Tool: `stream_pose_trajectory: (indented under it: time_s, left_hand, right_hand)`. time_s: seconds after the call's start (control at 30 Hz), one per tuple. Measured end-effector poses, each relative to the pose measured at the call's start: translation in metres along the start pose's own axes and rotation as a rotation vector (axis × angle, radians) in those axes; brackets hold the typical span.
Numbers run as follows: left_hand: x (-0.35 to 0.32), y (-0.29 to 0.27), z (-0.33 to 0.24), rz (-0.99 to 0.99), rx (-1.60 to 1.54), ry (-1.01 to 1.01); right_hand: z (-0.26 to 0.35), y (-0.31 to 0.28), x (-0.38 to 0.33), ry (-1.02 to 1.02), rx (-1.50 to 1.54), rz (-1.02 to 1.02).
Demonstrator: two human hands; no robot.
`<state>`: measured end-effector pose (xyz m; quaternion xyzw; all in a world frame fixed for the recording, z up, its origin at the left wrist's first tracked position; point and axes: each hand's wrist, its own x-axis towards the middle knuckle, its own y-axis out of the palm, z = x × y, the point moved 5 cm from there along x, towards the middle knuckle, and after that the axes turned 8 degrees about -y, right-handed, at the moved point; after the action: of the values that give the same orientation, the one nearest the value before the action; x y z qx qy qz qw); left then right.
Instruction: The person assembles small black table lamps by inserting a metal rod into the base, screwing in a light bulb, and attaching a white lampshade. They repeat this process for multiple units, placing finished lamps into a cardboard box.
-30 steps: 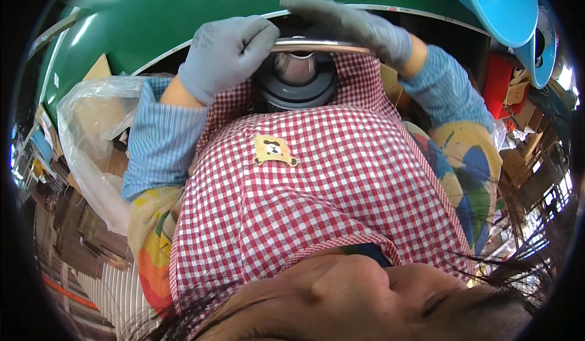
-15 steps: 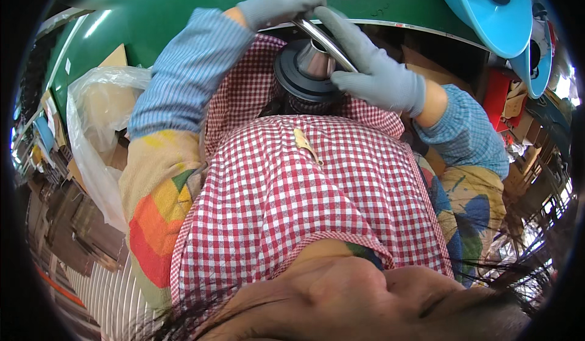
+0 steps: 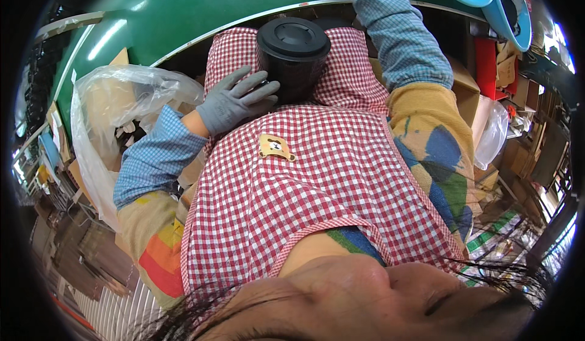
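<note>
Below a green curved table edge (image 3: 183, 30), a black cylindrical lidded container (image 3: 294, 54) stands upright, lid facing up. The gloved left hand (image 3: 234, 100) clasps its side. The right hand is out of view.

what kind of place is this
Probably a small workshop or factory assembly bench. A green worktable runs in front of the person, cardboard boxes and a plastic bag of scraps crowd the floor, and the gloved left hand steadies a black canister on a checked apron.
</note>
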<state>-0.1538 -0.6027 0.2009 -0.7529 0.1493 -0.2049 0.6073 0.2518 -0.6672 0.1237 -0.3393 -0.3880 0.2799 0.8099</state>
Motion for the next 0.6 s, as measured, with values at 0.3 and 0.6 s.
stream_pose_trajectory:
  time_s: [0.3, 0.6]
  left_hand:
    - [0.031, -0.04, 0.045, -0.018, -0.469, -0.388]
    - [0.012, 0.019, 0.038, -0.381, -1.871, -0.831]
  right_hand:
    - [0.086, -0.093, -0.094, -0.071, 0.772, -0.066]
    - [0.186, -0.102, -0.175, 0.1, 1.097, -0.019]
